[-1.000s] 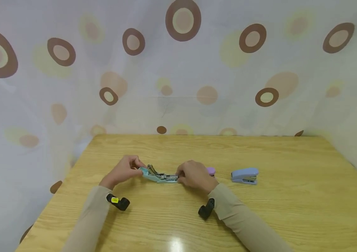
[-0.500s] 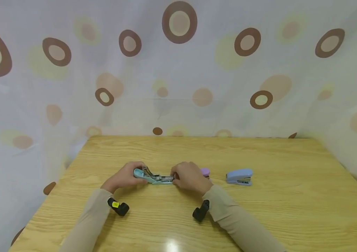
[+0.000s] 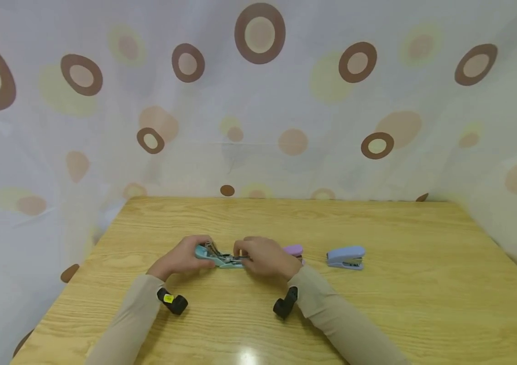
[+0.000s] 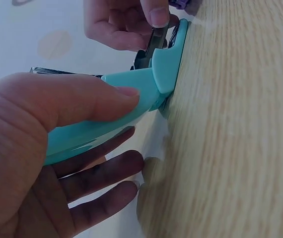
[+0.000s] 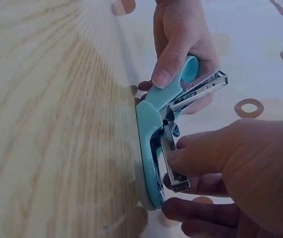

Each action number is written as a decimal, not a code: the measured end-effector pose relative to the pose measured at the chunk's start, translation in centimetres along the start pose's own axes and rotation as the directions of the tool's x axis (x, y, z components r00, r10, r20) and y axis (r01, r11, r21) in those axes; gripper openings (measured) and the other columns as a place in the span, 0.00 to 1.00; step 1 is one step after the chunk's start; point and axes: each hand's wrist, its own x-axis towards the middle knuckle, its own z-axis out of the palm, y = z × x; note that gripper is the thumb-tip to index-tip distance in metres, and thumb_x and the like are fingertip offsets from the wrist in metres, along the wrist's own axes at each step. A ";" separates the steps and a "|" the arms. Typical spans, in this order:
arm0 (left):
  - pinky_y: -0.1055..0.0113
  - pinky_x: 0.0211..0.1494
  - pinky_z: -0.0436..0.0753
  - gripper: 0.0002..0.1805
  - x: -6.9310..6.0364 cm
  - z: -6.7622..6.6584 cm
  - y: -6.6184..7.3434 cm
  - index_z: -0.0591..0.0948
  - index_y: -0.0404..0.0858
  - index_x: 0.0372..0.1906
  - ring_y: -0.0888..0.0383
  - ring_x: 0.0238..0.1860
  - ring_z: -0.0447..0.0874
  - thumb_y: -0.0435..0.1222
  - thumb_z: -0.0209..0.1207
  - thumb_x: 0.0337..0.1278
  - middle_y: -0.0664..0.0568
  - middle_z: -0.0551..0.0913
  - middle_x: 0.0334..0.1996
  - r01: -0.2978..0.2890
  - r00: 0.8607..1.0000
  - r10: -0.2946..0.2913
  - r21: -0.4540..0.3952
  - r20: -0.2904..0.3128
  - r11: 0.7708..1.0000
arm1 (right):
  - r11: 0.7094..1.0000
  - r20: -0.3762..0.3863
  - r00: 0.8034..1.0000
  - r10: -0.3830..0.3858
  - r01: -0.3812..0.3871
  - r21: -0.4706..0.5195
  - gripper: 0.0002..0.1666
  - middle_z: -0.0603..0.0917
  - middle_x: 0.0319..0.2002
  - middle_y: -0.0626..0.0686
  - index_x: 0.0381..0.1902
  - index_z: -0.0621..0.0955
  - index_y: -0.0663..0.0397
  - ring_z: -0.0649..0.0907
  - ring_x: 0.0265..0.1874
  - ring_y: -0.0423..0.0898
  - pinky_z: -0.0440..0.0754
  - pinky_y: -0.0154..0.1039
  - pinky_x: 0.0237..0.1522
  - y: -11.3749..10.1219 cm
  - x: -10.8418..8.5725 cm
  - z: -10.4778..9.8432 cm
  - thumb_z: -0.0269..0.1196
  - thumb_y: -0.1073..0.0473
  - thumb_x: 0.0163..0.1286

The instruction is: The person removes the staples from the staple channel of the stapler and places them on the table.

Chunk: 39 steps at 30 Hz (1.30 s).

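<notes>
Partly hidden behind right hand [image 3: 268, 257]: teal stapler [image 5: 151, 119], purple stapler [image 3: 293, 250].

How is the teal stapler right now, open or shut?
Open. The teal stapler is spread wide, its cover folded back from its base, with metal parts exposed inside.

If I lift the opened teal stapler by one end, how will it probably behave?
The teal stapler would likely bend where its two halves meet, since it is opened out. Its metal arm may swing, as it sticks out from the shell. The smooth-looking shell might feel slightly slippery, though the left hand grips it.
</notes>
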 end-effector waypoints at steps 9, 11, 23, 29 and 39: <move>0.64 0.44 0.75 0.11 0.0 0.0 0.1 0.79 0.40 0.39 0.60 0.36 0.74 0.35 0.68 0.51 0.53 0.81 0.36 0.003 1.000 -0.003 0.020 0.001 1.000 | 0.994 0.067 0.997 -0.047 0.039 0.106 0.08 0.80 0.35 0.47 0.37 0.81 0.49 0.77 0.32 0.41 0.76 0.35 0.38 0.8 0.7 0.2 0.58 0.67 0.65; 0.63 0.44 0.75 0.11 0.0 0.0 0.2 0.79 0.40 0.39 0.60 0.36 0.74 0.34 0.68 0.51 0.53 0.81 0.36 0.003 1.000 -0.003 0.013 0.001 1.000 | 0.990 0.082 0.995 -0.051 0.040 0.139 0.08 0.79 0.33 0.47 0.36 0.80 0.50 0.75 0.30 0.41 0.74 0.34 0.36 0.9 0.9 0.2 0.59 0.68 0.65; 0.64 0.45 0.75 0.11 0.1 0.2 0.3 0.80 0.40 0.39 0.60 0.37 0.75 0.34 0.68 0.52 0.52 0.81 0.36 0.008 1.000 -0.008 0.001 -0.005 1.000 | 0.976 0.126 0.992 -0.032 0.003 0.219 0.07 0.74 0.25 0.48 0.30 0.76 0.51 0.66 0.23 0.38 0.65 0.31 0.30 1.1 1.5 0.2 0.60 0.68 0.62; 0.63 0.44 0.74 0.11 0.0 0.1 0.1 0.79 0.39 0.39 0.59 0.37 0.74 0.34 0.68 0.51 0.52 0.81 0.36 0.013 1.000 -0.013 0.000 -0.010 1.000 | 0.979 0.085 0.996 -0.032 0.014 0.204 0.07 0.75 0.27 0.48 0.31 0.75 0.52 0.69 0.25 0.39 0.67 0.32 0.31 0.8 1.4 0.3 0.59 0.69 0.62; 0.65 0.44 0.75 0.11 0.0 0.0 0.0 0.80 0.39 0.40 0.60 0.36 0.75 0.34 0.68 0.52 0.51 0.82 0.36 -0.014 1.000 0.014 -0.024 -0.007 1.000 | 0.982 0.057 0.998 0.005 -0.015 0.190 0.09 0.77 0.31 0.45 0.32 0.74 0.47 0.74 0.31 0.40 0.73 0.32 0.37 0.8 1.2 0.6 0.63 0.66 0.62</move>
